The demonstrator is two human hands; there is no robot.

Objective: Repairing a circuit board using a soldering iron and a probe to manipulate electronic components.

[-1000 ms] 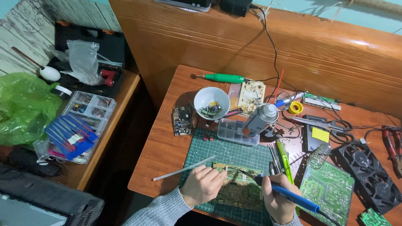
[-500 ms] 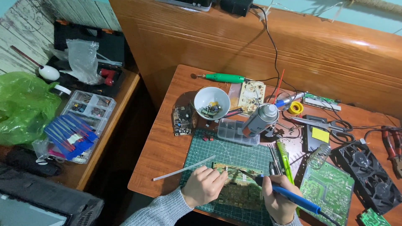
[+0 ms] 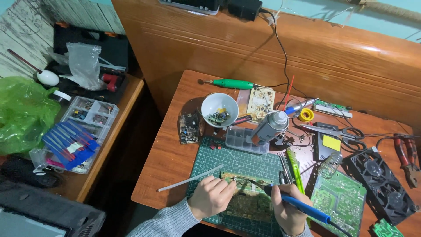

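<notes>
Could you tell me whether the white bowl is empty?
Not empty: the round white bowl holds a small heap of tiny electronic parts.

Camera: one, worn on the person's head.
Direction: steeply down and forward over the bench [image 3: 175, 158].
Distance: near; both hands sit at the bottom edge.
Far edge: a wooden headboard [image 3: 307, 48].
Shared views: none.

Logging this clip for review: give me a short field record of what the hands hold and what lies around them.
left hand: holds a thin white stick, rests at the circuit board
right hand: grips a blue soldering iron, tip on the board
surface: green cutting mat on a wooden table
nearby: white bowl of small parts, spray can, scissors
</notes>
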